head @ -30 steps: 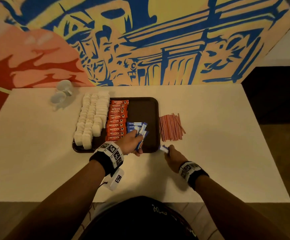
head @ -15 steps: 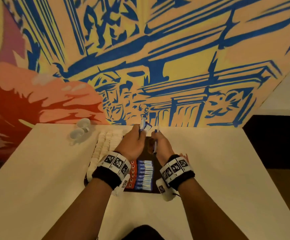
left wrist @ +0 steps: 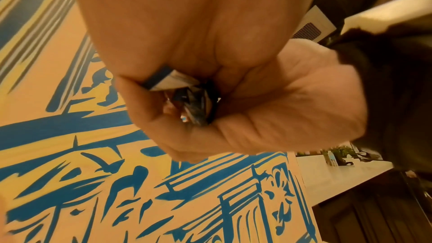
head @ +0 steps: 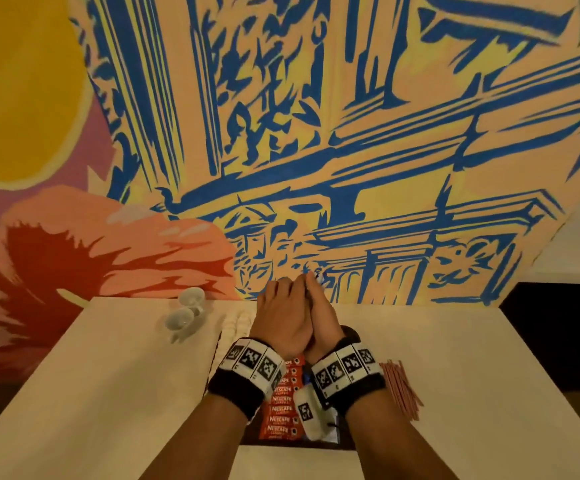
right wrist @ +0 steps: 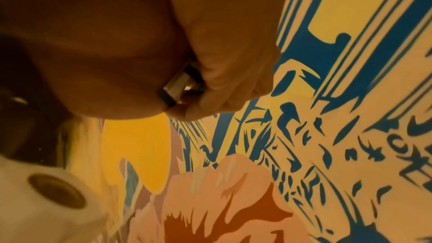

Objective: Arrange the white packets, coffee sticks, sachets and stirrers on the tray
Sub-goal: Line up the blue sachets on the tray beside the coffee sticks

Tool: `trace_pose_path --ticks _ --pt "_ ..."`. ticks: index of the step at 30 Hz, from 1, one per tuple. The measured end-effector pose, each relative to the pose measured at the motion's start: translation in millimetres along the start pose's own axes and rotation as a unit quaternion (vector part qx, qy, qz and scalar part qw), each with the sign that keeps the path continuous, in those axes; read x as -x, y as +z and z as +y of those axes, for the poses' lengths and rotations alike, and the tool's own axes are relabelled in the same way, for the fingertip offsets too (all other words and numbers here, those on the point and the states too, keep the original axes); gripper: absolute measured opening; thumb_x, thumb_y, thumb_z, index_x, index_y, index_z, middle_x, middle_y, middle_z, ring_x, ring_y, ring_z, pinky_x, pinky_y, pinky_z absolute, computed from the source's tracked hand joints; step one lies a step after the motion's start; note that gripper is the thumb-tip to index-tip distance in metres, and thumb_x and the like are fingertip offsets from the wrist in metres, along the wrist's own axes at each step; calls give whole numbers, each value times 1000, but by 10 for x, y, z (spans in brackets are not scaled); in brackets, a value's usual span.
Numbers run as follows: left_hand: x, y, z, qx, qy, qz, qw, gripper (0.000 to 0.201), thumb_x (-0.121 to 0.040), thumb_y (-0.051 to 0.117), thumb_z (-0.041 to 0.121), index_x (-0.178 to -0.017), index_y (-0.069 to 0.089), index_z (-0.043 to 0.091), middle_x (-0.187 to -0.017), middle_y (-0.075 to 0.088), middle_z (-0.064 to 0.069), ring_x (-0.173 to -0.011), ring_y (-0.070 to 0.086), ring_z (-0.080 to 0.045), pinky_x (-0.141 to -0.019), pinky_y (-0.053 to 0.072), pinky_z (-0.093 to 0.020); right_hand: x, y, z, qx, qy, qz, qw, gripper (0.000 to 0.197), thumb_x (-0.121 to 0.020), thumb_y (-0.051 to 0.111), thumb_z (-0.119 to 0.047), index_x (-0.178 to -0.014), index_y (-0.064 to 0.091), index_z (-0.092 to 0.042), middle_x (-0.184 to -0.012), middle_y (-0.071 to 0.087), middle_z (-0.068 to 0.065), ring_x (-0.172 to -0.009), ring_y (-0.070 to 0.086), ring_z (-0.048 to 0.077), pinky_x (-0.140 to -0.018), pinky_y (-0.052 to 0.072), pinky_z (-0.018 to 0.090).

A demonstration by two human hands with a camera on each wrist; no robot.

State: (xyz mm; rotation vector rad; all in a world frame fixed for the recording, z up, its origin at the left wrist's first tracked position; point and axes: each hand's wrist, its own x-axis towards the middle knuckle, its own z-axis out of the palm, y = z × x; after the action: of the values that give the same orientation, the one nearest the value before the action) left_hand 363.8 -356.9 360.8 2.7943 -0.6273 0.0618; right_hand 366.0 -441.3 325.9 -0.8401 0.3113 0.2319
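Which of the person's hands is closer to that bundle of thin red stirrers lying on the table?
Right. The right hand is raised beside the left, on the side of the thin red stirrers; the left hand is farther away.

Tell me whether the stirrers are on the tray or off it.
Off. The stirrers lie on the white table, right of the tray.

Blue-and-white sachets (left wrist: 168, 80) sit bunched between pressed-together hands, above red coffee sticks (head: 283, 410) on the tray (head: 345, 445).

Head view overlooks table (head: 108, 393); wrist views (very close) share mural (left wrist: 70, 182)
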Motion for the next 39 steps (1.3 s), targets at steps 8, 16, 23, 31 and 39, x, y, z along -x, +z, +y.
trace_pose_path --ticks 8,16,23,31,39 --pt "2 -7 -202 -7 -5 29 1000 79 -84 -9 51 -149 30 30 -144 28 1 -138 19 -26 -114 22 -44 -117 90 -34 22 3 31 999 48 -102 53 -50 -120 70 -9 -127 69 22 -122 64 36 -117 38 53" --pt "-97 -119 -333 63 8 -15 998 58 -101 11 47 -156 19 31 -153 18 2 -149 2 -26 -122 8 -51 -183 191 -187 102 -39 71 991 45 -100 59 -47 -120 72 -9 -111 76 19 -105 73 34 -99 55 50" --pt "-164 -223 -498 258 47 29 965 56 -100 50 44 -152 33 35 -139 31 7 -135 24 -16 -115 27 -37 -32 343 -327 96 -94 76 988 39 -100 59 -48 -92 68 -11 -55 55 0 -43 48 12 -42 32 24" --pt "-96 -339 -621 436 50 74 896 30 -85 79 29 -110 62 30 -81 66 2 -76 68 -15 -77 57 -38 30 426 -364 92 -144 84 982 38 -101 55 -50 -88 60 -15 -63 57 3 -41 45 13 -36 30 21" --pt "-87 -400 -724 512 13 74 855 4 -92 72 17 -95 72 16 -79 71 -1 -78 69 -28 -78 59 -42 56 497 -366 94 -171 75 978 43 -92 60 -55 -85 61 -13 -69 58 7 -51 46 18 -37 33 23"
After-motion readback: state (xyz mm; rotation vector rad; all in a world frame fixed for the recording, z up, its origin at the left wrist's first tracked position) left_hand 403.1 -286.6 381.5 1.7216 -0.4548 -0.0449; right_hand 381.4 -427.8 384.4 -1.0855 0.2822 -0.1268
